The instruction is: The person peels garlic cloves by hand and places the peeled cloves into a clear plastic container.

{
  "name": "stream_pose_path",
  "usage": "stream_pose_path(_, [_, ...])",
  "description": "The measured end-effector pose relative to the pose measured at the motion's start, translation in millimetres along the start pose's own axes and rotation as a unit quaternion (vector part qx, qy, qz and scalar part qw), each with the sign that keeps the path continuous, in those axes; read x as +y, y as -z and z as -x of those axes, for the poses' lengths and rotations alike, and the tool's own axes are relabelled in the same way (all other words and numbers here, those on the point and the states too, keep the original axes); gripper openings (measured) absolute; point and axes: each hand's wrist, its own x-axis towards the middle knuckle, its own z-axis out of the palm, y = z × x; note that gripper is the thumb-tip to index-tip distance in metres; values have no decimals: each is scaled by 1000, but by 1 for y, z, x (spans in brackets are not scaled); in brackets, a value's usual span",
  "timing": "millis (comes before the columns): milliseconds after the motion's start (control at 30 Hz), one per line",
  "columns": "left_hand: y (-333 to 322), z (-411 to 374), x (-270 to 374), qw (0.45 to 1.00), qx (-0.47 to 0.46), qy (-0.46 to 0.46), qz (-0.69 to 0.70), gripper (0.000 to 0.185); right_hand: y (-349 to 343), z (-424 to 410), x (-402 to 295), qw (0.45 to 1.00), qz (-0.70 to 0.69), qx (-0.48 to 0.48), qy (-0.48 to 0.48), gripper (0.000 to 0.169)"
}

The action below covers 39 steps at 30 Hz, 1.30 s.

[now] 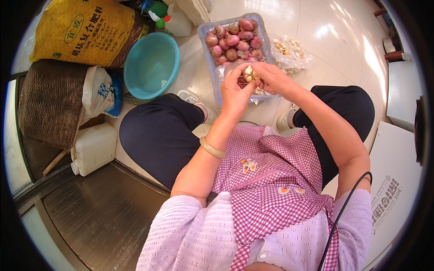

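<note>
A garlic bulb (250, 74) is held between both hands, above the near end of a lilac plastic basket (209, 60). The fingertips of my left hand (235, 91) grip it from the left. My right hand (274, 80) has its fingers bent against the bulb's right side, partly hiding it. Many red onions (232, 40) fill the far part of the basket. Below my hands, a clear plastic bag (222, 70) lies in the near part, with pale garlic bits (259, 90) partly covered by my fingers.
Right of the basket, a clear plastic bag (305, 58) holds garlic cloves (288, 47). A blue plastic basin (151, 66) stands to the left, by a yellow printed sack (84, 32), a woven basket (51, 101) and a white jug (93, 149). A white box-like appliance (395, 183) flanks my right side.
</note>
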Motion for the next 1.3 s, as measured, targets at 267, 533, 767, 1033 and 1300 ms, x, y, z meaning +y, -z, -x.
stream_pose_path(267, [1, 1, -11, 996, -30, -10, 89, 45, 4, -8, 15, 992, 38, 44, 115, 36])
stream_pose_path(533, [6, -3, 5, 989, -53, 32, 137, 46, 13, -14, 28, 973, 170, 141, 72, 33])
stream_pose_path(767, [8, -8, -7, 989, -43, 33, 137, 44, 7, 5, -4, 999, -26, -20, 16, 25])
stream_pose_path(1033, [7, -8, -3, 984, -52, 32, 167, 49, 3, 4, -1, 993, -71, 2, 94, 26])
stream_pose_path(1300, [8, -8, 9, 975, -91, 90, 184, 53, 10, 2, 0, 991, -74, 45, 104, 22])
